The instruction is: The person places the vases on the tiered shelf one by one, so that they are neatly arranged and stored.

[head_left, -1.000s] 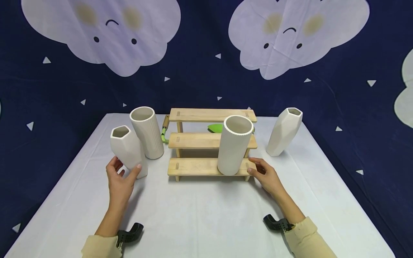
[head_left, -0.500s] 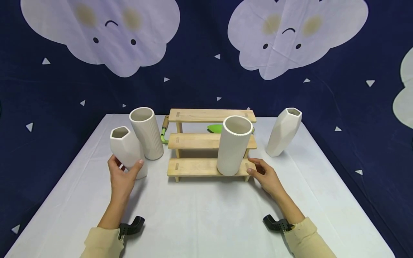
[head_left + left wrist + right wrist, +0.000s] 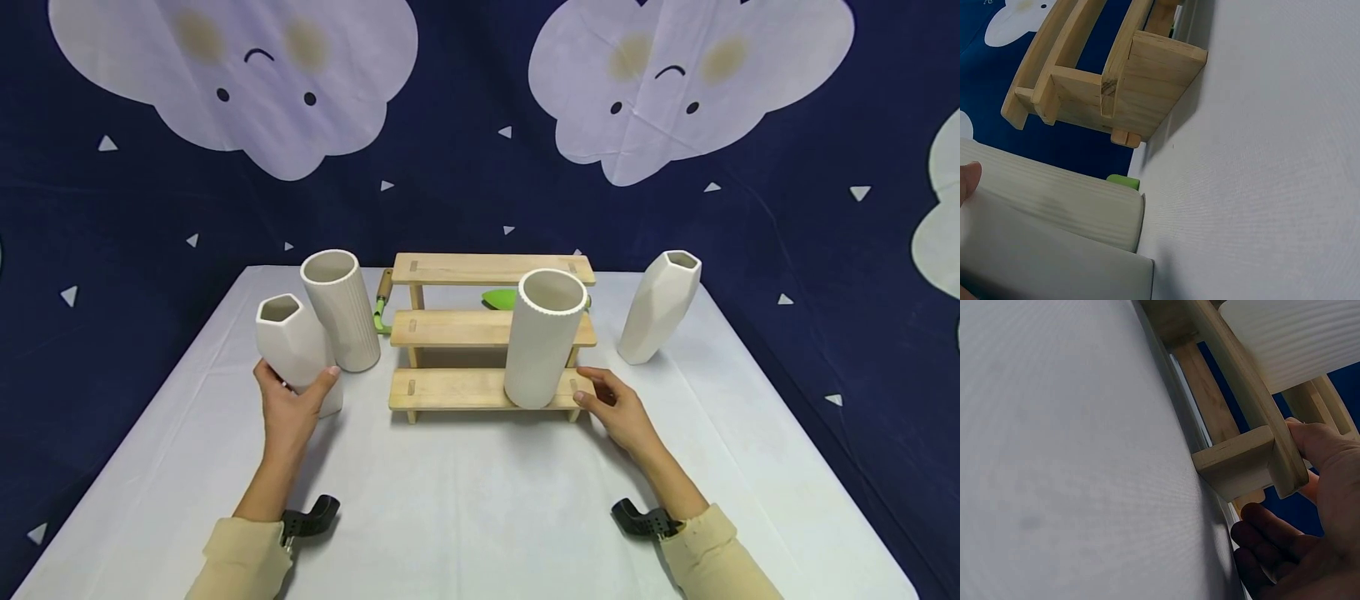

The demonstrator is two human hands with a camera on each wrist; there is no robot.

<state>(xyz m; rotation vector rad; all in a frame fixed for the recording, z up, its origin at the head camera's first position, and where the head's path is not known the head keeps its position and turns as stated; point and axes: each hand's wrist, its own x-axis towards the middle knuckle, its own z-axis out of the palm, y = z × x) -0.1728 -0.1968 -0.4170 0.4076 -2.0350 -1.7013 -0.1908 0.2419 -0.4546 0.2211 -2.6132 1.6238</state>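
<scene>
Can't read any text, brand or number here. The faceted white vase [image 3: 296, 346] in the left hand's [image 3: 291, 412] grip, the ribbed vase [image 3: 347, 321] just beyond it and the wooden three-tier stand [image 3: 446, 387] at the right hand's [image 3: 621, 414] fingertips show nothing legible. There's a tiny pale mark [image 3: 987, 2] on the navy backdrop [image 3: 975, 69], well beyond the left-hand grip, too small to make out.

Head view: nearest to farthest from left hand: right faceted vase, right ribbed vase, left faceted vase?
1. Left faceted vase: in the left hand.
2. Right ribbed vase: on the stand, bottom tier.
3. Right faceted vase: right of the stand.
</scene>
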